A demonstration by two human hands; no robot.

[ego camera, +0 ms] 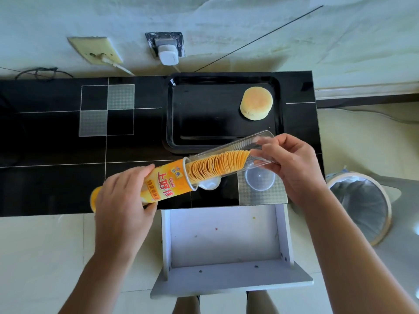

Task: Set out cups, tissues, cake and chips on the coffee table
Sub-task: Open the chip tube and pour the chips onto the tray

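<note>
My left hand [123, 196] grips a yellow chip can [163, 183] lying nearly level above the black coffee table [56, 143]. My right hand [292, 164] holds the far end of a clear plastic chip tray [235, 152], part way out of the can's mouth. A row of chips [217, 165] stands on edge in that tray. Below them, two clear plastic cups [260, 179] [209, 183] stand on the table near its front edge. A round golden cake [256, 103] sits at the right end of a black serving tray [179, 114]. No tissues are in view.
An open white drawer [226, 241] juts out from under the table toward me. A lined wastebasket [360, 205] stands on the floor at the right. Wall sockets with a plug [167, 54] and cables sit behind the table.
</note>
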